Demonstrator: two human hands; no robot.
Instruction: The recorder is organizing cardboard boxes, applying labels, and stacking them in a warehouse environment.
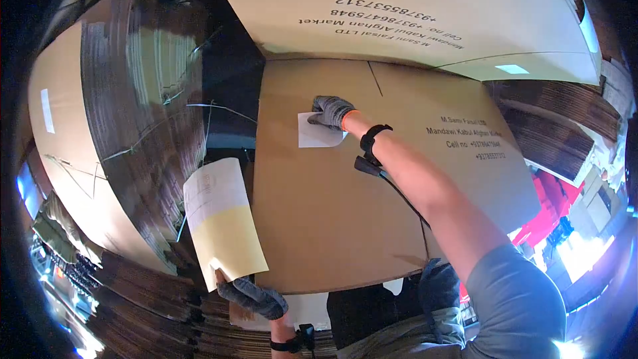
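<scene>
A flattened brown cardboard box [332, 219] with dark print lies in front of me. On its upper left part is a small white label [315, 136], its lower right corner curving. My right hand [331, 113], in a grey glove with an orange cuff, is closed at the label's top edge, thumb over the paper. At the lower left, my left hand [256, 298], also gloved in grey, grips the bottom end of a label sheet [226, 223]. White covers the sheet's upper part and yellow its lower part; it bends beside the cardboard's left edge.
A raised cardboard panel [399, 13] with print and a white label [512, 69] stands at the far side. To the left is a tall stack of flattened cardboard [143, 93] with thin straps around it. More stacked cardboard [551, 126] lies at right, near something red [551, 206].
</scene>
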